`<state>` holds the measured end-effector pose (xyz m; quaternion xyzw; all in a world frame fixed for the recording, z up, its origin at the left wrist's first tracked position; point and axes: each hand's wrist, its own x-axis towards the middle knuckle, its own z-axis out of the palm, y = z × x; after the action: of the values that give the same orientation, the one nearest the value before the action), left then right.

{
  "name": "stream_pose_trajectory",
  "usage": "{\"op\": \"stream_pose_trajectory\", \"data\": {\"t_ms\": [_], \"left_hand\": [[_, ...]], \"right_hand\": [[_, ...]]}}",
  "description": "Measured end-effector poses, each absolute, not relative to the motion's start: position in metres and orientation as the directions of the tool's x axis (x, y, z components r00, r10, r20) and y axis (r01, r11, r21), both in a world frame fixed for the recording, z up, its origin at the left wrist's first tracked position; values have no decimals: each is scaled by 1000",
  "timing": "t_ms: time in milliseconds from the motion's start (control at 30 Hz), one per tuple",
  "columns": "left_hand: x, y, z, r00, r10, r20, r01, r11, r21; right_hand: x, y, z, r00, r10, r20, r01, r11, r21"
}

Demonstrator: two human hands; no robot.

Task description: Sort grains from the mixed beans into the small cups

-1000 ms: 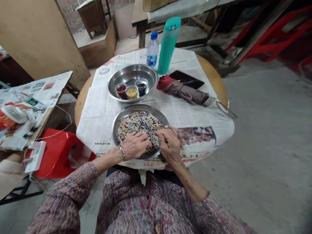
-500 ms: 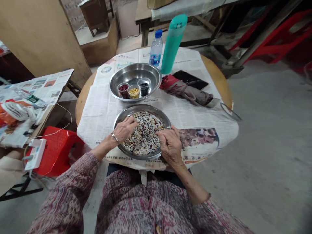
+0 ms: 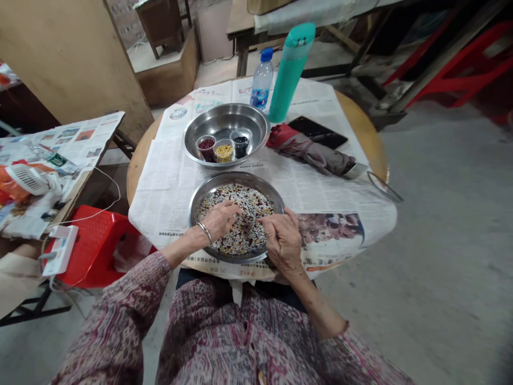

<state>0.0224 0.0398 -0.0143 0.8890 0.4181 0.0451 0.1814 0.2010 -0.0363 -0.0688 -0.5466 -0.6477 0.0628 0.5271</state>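
A steel bowl near the table's front edge holds mixed grains, mostly white, with dark red, yellow and black beans among them. My left hand, a bracelet at its wrist, is over the middle of the mix with its fingers curled down and drawn together; whatever is between them is too small to make out. At the bowl's right rim, my right hand is closed, its fingertips pointing in over the grains. Its palm is hidden. Behind stands a larger steel basin with cups of red beans, yellow beans and black beans.
Newspaper covers the round table. A water bottle and a teal bottle stand at the back. To the right lie a folded umbrella and a dark tablet-like device. A red stool is at left.
My left hand has shifted right, from the left part of the grains towards the middle of the bowl. My right hand stays at the right rim. The view has shifted slightly.
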Motion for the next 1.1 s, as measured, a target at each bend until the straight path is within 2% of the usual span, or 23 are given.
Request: {"op": "stream_pose_trajectory", "data": {"t_ms": [100, 200, 433, 533, 700, 800, 933, 1100], "left_hand": [[31, 29, -12, 781, 623, -53, 584, -698, 414], [40, 27, -13, 878, 478, -21, 453, -816, 359], [63, 56, -25, 905, 423, 44, 412, -897, 158], [70, 69, -21, 884, 466, 20, 464, -883, 62], [59, 77, -2, 692, 717, -86, 717, -696, -33], [37, 69, 8, 579, 803, -139, 806, -590, -45], [5, 45, 17, 534, 817, -219, 835, -550, -16], [-15, 18, 16, 604, 778, -175, 792, -610, 22]], "right_hand": [[201, -36, -69, 163, 767, 621, 642, 395, -657], [200, -36, -69, 201, 758, 621, 629, 385, -675], [198, -37, -68, 249, 737, 629, 638, 364, -679], [199, -37, -69, 239, 734, 636, 646, 368, -668], [199, -36, -71, 236, 744, 625, 645, 361, -673], [199, -36, -70, 238, 746, 622, 642, 359, -677], [198, -36, -69, 235, 748, 621, 637, 364, -680], [198, -37, -69, 238, 754, 612, 627, 362, -690]]}}
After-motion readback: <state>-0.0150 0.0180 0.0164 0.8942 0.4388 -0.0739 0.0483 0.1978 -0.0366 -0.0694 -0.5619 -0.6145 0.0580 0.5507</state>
